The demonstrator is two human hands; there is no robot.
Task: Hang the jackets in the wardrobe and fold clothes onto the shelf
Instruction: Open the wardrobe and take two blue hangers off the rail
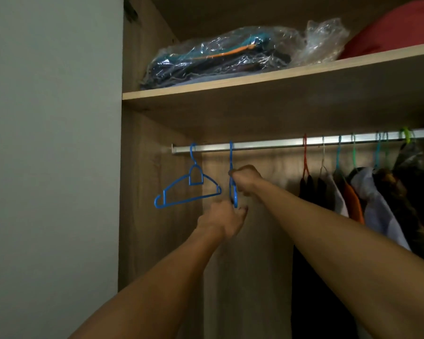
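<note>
A metal rail (pixel 267 144) runs across the open wardrobe under a wooden shelf (pixel 255 80). Two empty blue hangers hang at its left end. The left blue hanger (pixel 189 189) faces me and hangs free. The second blue hanger (pixel 231 167) is turned edge-on, its hook over the rail. My right hand (pixel 245 178) is closed around its neck. My left hand (pixel 224 220) grips its lower end from below. Jackets and other clothes (pixel 367 204) hang on coloured hangers at the right of the rail.
On the shelf lies a clear plastic bag (pixel 220 57) of folded dark clothes, with a red bundle (pixel 397 28) to its right. A pale wall (pixel 52 155) stands left of the wardrobe's side panel (pixel 142 204). The wooden back panel shows between the blue hangers and the hung clothes.
</note>
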